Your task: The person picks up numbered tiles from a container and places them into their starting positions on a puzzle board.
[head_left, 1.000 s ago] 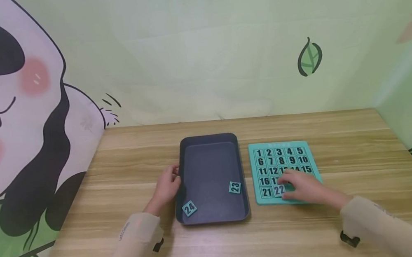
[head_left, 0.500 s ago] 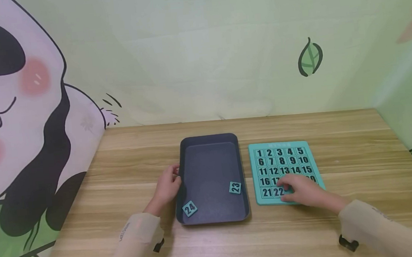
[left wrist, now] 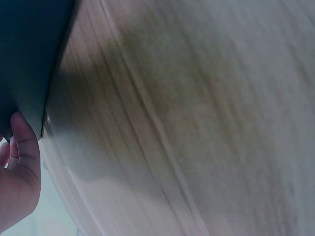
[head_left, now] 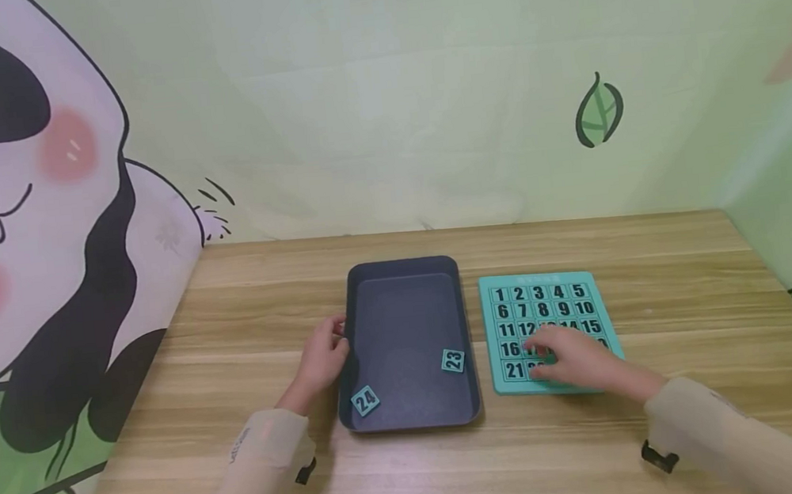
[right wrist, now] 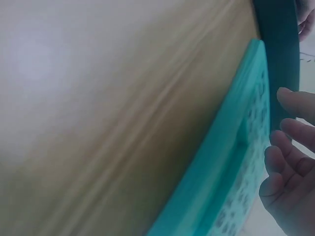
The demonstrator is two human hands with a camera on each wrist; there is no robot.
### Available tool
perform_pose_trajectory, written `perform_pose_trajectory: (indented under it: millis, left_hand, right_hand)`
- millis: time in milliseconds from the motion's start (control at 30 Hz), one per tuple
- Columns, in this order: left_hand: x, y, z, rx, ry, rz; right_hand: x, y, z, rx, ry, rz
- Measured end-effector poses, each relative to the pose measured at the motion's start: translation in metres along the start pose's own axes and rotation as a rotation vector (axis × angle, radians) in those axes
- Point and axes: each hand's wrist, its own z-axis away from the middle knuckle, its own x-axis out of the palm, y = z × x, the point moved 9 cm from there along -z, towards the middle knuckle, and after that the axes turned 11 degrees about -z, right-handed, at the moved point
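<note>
A teal number board [head_left: 491, 341] lies right of centre in the head view, with black-numbered tiles in rows. My right hand [head_left: 582, 356] is over its lower rows, partly covering tile 22 [head_left: 534, 367]. In the right wrist view, the right hand's fingers [right wrist: 295, 129] are spread apart with nothing between them, and a vacant recess [right wrist: 231, 182] shows in the board. My left hand [head_left: 321, 359] holds the left edge of a dark tray [head_left: 403, 318], its thumb [left wrist: 25, 135] against the outer wall. Tile 24 [head_left: 365, 401] and tile 23 [head_left: 453, 361] lie in the tray.
Tray and board stand side by side on a wood-grain table [head_left: 672, 292], a narrow gap between them. A wall covering [head_left: 429, 140] with a printed panda and leaves rises behind the table and at its sides.
Tile 22, at the right fingertips a second ago, lies in the board. My right hand drew back slightly, then moved left over it again. The left hand and tray have stayed put.
</note>
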Motion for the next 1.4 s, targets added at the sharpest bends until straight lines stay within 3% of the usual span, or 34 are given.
perform_pose_trajectory:
  millis: [300,600,767,867,1200,1400]
  left_hand:
    - [0.000,0.002,0.001,-0.032,-0.024,-0.030]
    - [-0.002,0.004,0.002,-0.010,-0.005,-0.016]
    - [-0.002,0.004,0.002,-0.009,0.002,-0.028]
    - [-0.002,0.003,0.002,-0.012,0.000,-0.028]
    - [-0.004,0.005,0.002,-0.007,-0.002,-0.024]
    - [-0.003,0.004,0.002,-0.019,-0.003,-0.024]
  right_hand:
    - [-0.002,-0.043,-0.020,-0.107,0.006,-0.020]
    - [0.012,-0.084,-0.044,-0.220,-0.042,0.065]
    - [0.023,-0.089,-0.056,-0.209,-0.099,0.103]
    - [0.030,-0.092,-0.061,-0.245,-0.120,0.161]
    - [0.042,-0.099,-0.076,-0.378,-0.139,0.459]
    - [0.056,-0.094,-0.084,-0.333,-0.237,0.526]
